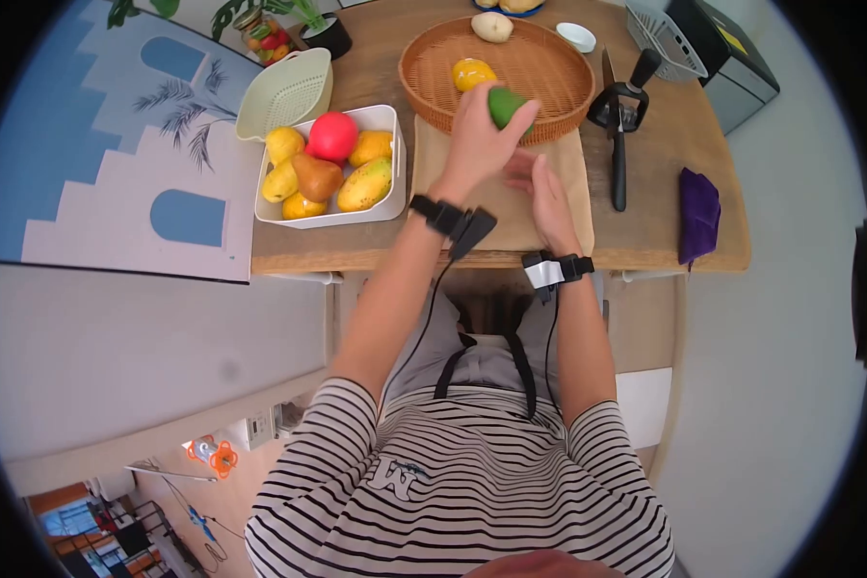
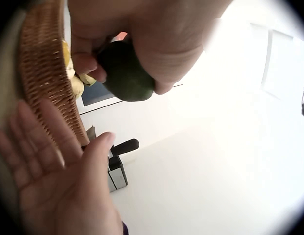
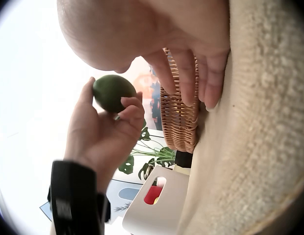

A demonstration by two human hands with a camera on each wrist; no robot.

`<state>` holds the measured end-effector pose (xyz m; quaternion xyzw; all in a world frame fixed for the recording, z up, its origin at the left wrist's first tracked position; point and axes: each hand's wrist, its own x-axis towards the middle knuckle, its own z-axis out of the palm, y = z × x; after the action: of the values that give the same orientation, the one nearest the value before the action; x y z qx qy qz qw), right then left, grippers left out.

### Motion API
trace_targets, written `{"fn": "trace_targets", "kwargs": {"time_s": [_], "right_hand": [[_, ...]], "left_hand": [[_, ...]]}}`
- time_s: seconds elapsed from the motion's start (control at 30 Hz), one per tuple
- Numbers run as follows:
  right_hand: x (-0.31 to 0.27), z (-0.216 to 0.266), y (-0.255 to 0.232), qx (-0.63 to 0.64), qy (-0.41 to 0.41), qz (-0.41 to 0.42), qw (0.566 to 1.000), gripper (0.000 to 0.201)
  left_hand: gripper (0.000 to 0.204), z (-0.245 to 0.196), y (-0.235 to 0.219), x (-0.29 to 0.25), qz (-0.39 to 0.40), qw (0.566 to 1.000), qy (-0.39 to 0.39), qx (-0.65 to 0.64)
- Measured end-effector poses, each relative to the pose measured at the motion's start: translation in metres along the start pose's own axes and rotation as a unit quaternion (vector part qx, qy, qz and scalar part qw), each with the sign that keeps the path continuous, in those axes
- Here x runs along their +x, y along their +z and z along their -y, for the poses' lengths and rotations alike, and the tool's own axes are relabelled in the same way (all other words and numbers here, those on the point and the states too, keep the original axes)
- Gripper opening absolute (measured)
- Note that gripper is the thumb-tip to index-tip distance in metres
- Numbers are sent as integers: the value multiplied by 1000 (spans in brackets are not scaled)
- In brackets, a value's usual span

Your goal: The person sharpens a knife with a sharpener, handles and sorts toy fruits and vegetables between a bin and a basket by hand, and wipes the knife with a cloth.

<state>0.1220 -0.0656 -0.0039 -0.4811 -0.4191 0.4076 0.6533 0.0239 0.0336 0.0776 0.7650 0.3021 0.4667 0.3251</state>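
My left hand (image 1: 482,140) grips a dark green, smooth oval fruit (image 1: 507,106), raised over the near rim of the wicker basket (image 1: 559,67). Thumb and fingers curl round the fruit (image 3: 114,93) in the right wrist view. My right hand (image 1: 552,202) is just right of it, low over the beige cloth (image 1: 433,178), with fingers extended and nothing in it. The left wrist view shows that open palm (image 2: 68,191) below the fruit. Inside the basket sit a yellow fruit (image 1: 473,74) and, at the far rim, a pale potato-like piece (image 1: 492,27).
A white bin (image 1: 303,223) left of the cloth holds yellow fruits, a pear (image 1: 316,177) and a red ball-shaped fruit (image 1: 333,136). Behind it leans a pale green colander (image 1: 289,91). To the right lie a black-handled knife (image 1: 618,173), a black-handled tool (image 1: 636,87) and a purple cloth (image 1: 700,217).
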Motion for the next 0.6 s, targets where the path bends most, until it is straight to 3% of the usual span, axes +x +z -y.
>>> {"fn": "trace_targets", "kwargs": {"time_s": [0.03,0.17,0.27,0.37,0.43,0.57,0.6], "right_hand": [[0,1,1,-2,-2,9,1000,56],[-2,6,2,-33,14,-23,999,52],[-1,3,1,-21,15,-24,999,50],[-1,2,2,-19,18,-20,999,49],[0,3,2,-21,18,-18,999,48],[-2,3,2,-5,32,-35,999,48],[-2,3,2,-2,41,-41,998,48]], "left_hand": [[59,-3,1,13,11,997,2,75],[71,13,13,42,-27,986,-35,164],[70,19,7,39,28,979,-88,183],[55,28,0,27,46,979,-37,197],[35,30,-3,16,-3,996,-6,93],[23,0,-31,-20,-5,998,-12,57],[21,-6,-36,-31,28,998,-49,17]]}}
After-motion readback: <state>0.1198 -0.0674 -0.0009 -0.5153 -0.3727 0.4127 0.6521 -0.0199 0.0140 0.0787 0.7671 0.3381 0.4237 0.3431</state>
